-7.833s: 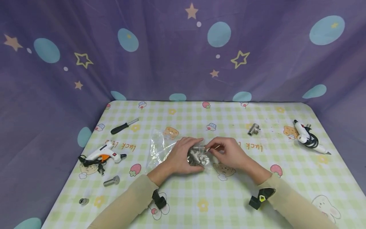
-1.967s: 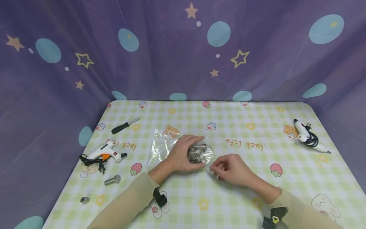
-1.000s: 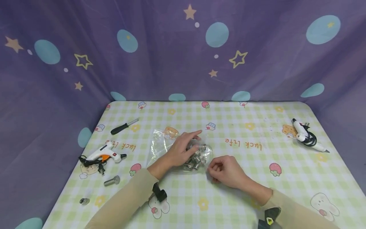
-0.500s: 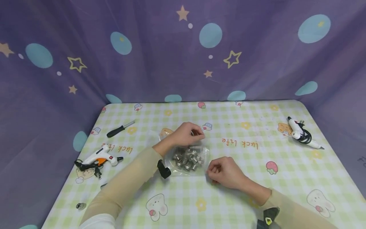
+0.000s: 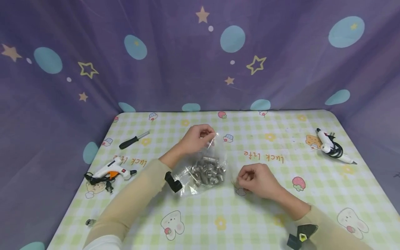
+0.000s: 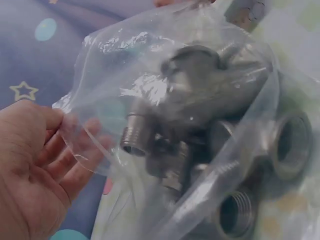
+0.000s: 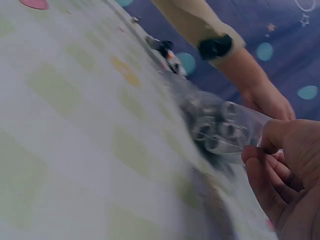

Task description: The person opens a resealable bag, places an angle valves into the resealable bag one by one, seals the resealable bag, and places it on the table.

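Observation:
A clear plastic bag [image 5: 187, 187] of silvery metal pipe fittings [image 5: 210, 173] lies at the middle of the table. My left hand [image 5: 196, 139] pinches its far edge, raised above the fittings. In the left wrist view, thumb and fingers hold the clear film, and a tee-shaped fitting [image 6: 215, 95] and threaded pieces show through it. To the right, my right hand [image 5: 260, 180] pinches another part of the bag. The right wrist view shows film stretched to the fingertips of this hand [image 7: 295, 175]. Which fittings lie underneath is hidden.
Toward the left lie a black-handled screwdriver [image 5: 129, 142], a white glue gun [image 5: 114, 170] with an orange trigger, and a small metal fitting [image 5: 90, 222] beside the left sleeve. Another white tool [image 5: 335, 147] with a wound black cord lies far right.
The tee fitting at the back right has left the tabletop. My left hand moved from over the fittings to the bag's far edge and raised it. The left sleeve now hides the bolt.

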{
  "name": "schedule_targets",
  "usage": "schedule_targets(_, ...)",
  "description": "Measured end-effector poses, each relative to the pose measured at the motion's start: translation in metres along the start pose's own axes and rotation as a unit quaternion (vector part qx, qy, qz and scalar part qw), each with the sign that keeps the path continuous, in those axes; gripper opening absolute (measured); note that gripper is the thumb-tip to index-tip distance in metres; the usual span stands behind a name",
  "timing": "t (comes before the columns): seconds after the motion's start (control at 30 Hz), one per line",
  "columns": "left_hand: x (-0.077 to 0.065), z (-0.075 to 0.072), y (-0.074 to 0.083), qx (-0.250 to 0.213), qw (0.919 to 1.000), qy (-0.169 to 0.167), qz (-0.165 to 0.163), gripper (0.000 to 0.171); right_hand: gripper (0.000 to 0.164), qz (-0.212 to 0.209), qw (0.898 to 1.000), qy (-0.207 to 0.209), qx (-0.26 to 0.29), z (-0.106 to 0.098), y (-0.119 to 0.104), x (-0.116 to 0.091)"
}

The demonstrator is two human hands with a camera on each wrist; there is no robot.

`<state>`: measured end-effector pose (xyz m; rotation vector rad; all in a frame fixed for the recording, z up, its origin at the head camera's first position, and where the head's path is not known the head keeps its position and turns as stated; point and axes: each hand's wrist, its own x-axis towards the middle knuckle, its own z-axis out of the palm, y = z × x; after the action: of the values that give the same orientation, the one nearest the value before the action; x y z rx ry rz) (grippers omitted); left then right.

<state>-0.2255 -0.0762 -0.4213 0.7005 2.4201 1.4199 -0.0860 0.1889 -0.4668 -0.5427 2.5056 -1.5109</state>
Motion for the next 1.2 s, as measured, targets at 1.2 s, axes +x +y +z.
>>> schedule_targets(1.2, -0.048, -0.012, 0.057, -0.302, 0.9026, 0.242, 0.189, 0.013, 0.018, -0.211, 0.951, 0.218, -0.055, -0.098, -0.087, 0.063)
